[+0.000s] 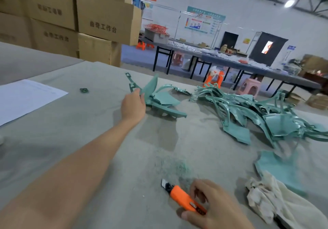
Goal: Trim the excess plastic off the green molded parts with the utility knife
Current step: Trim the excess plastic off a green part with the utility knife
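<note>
Item: curved green moulded plastic part [156,95], far-centre on grey cloth-covered surface [88,131], touching fingers of outstretched left hand [134,104], grip unclear; right hand [211,205], nearer, clasps orange utility knife [184,197], blade out, pointing up-left twd part.

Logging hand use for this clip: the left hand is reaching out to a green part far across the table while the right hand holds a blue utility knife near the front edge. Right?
Not quite: the utility knife is orange, not blue, as the head view shows. The rest holds: the left hand reaches to a green part far across the table, and the right hand holds the knife near the front edge.
</note>
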`<state>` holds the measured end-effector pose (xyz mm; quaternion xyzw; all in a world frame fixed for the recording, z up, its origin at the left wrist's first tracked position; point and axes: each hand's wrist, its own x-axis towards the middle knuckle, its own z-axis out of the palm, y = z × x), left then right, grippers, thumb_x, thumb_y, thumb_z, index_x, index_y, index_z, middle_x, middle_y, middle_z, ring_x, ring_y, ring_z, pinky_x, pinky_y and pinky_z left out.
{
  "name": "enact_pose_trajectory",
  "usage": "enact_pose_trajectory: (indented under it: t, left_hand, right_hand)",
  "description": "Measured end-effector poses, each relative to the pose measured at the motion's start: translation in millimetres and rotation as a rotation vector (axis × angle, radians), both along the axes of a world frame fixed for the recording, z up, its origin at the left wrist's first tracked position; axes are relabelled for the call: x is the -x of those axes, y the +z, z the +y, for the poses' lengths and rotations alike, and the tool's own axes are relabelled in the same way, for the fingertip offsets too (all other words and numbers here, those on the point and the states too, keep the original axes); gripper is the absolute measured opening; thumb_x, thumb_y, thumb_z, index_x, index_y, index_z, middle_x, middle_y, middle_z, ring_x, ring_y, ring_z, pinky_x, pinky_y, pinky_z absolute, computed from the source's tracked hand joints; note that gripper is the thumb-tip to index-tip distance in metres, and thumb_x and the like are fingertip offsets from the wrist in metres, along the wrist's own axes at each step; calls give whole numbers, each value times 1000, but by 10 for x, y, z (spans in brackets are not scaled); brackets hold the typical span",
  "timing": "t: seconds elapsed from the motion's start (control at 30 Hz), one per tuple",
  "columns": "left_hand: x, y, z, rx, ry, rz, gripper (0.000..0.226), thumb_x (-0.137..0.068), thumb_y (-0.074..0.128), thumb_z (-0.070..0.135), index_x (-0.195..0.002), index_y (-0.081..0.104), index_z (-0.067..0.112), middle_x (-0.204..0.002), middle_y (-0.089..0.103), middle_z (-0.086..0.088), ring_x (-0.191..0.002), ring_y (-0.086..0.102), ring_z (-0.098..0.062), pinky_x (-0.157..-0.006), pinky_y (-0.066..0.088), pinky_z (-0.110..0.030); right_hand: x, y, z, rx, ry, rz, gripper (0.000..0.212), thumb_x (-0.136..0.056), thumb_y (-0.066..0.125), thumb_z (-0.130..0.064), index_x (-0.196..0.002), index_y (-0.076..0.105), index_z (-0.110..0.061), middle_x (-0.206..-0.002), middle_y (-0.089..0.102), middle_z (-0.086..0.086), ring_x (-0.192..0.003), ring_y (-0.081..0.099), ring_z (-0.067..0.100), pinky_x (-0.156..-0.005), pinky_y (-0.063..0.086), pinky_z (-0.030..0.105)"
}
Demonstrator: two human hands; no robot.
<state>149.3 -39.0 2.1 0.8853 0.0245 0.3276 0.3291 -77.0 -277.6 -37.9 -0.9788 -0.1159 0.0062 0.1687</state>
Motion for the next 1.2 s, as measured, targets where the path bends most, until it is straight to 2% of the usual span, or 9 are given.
enact_pose_trajectory:
  t: [0.13, 0.23, 0.43, 0.6, 0.7, 0.9, 0.97, 1.1, 1.2]
  left_hand:
    - [-38, 244, 208, 259, 65, -132, 26, -97, 48, 17, -75, 50, 3, -77, 60, -23, -76, 58, -39, -60, 29, -35]
    - [61, 386, 285, 885, -66, -190, 21, -97, 53, 13, -79, 56, 2, -76, 59, -6, -69, 67, -28, -59, 56, -32]
    - [696, 362, 480, 1578, -467, -137, 14, -92, 52, -6, -93, 61, 4, -95, 67, -12, -76, 70, -21, -69, 59, -34]
    - [1304, -10, 474, 1581, -632, 127, 45, -82, 55, -14, -122, 57, 6, -115, 67, -11, -100, 66, -24, -88, 55, -38]
    - [1502, -145, 438, 1512, -710, 179, 44, -69, 61, -11, -110, 63, 5, -103, 73, -7, -93, 69, -23, -82, 57, -37]
    - [1630, -226, 291, 1180, -678, 144, 43, -77, 59, -21, -92, 69, 18, -91, 75, 5, -85, 70, -12, -70, 56, -27]
    - [1630, -220, 253, 1219, -706, 172, 34, -82, 63, -9, -87, 76, 22, -96, 75, 5, -90, 71, -13, -74, 57, -30]
    - [1635, -242, 223, 1247, -799, 196, 20, -84, 64, 22, -94, 76, 35, -108, 73, 4, -101, 69, -16, -80, 57, -32]
    - [1644, -313, 210, 1194, -737, 148, 18, -82, 62, 34, -95, 74, 37, -107, 73, 4, -100, 69, -16, -82, 57, -32]
  right_hand:
    - [-15, -43, -7, 42, -42, 46, 44, -64, 56, -76, -91, 49, -42, -94, 54, -18, -87, 50, -6, -70, 39, 11]
    - [-36, -74, 9, 23, -56, 19, 32, -67, 65, -64, -85, 55, -40, -88, 55, -16, -83, 50, -7, -72, 40, 10]
    - [-42, -76, -42, -452, -159, -206, 22, -78, 83, -12, -72, 63, -19, -58, 60, -1, -52, 55, 3, -55, 45, 25]
    - [-108, -12, -72, -977, -301, -257, 7, -97, 58, -11, -91, 53, -10, -67, 67, 13, -57, 67, 20, -55, 52, 20]
    - [-184, 59, -29, -1001, -338, -283, 11, -102, 51, -17, -93, 56, -21, -63, 61, 2, -56, 54, 16, -54, 46, 24]
    - [-333, 361, 415, -1138, -226, -157, 13, -87, 74, -21, -76, 72, -26, -54, 47, -4, -44, 39, 9, -41, 35, 17]
    - [-375, 400, 593, -1144, -193, -114, 7, -87, 73, -22, -83, 73, -17, -52, 48, -4, -42, 38, 9, -40, 33, 18]
    - [-409, 367, 889, -1115, -154, -121, 52, -81, 68, -47, -92, 64, 4, -55, 49, -1, -46, 41, 13, -43, 34, 21]
    - [-367, 287, 956, -1133, -133, -130, 55, -85, 59, -53, -91, 65, 1, -63, 52, 0, -51, 40, 15, -45, 32, 23]
